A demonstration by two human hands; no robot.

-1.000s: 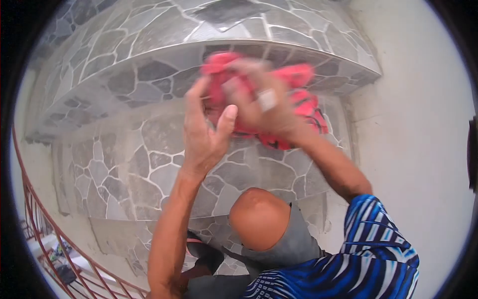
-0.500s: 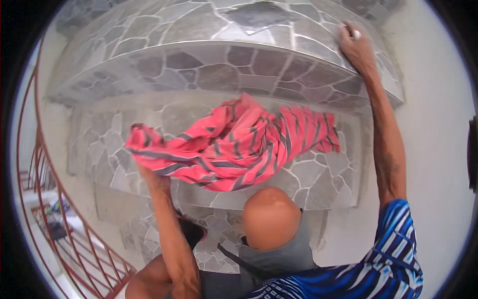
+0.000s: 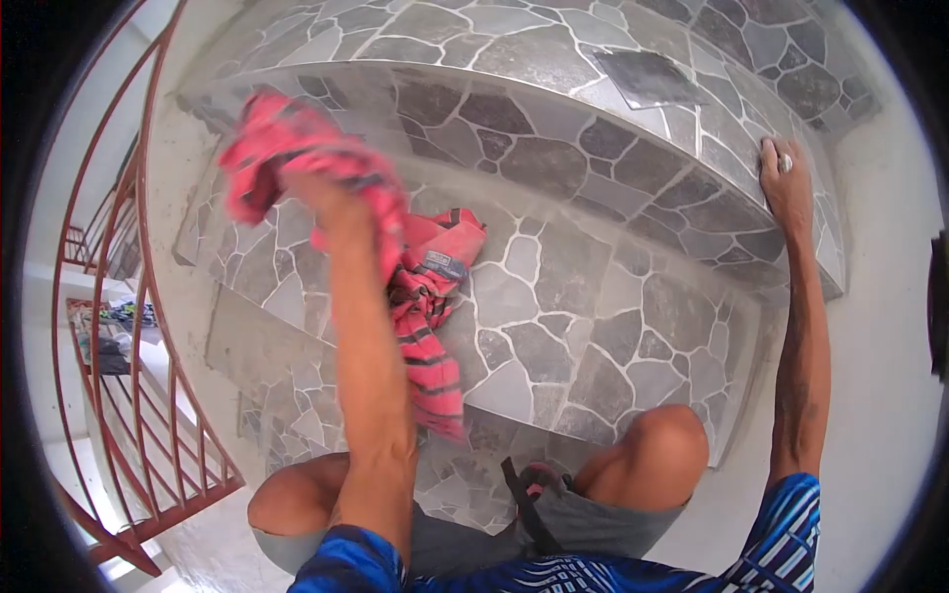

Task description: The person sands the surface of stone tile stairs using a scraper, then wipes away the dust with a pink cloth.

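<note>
In the head view, I am holding my 2 hands well apart. My left hand [image 3: 324,198] is touching a red-and-grey striped cloth [image 3: 390,222]; blur and folds are hiding my fingers, so I am not managing to tell whether they are gripping. The cloth is bunching over the left part of the lower step [image 3: 613,326], its label [image 3: 447,265] showing and its tail hanging past the front edge. My right hand [image 3: 788,188] is resting at the edge of the upper step [image 3: 534,54], fingers parted, holding nothing visible. I am judging that bracing there is aiding balance, and that gathering in the tail would be giving better control.
</note>
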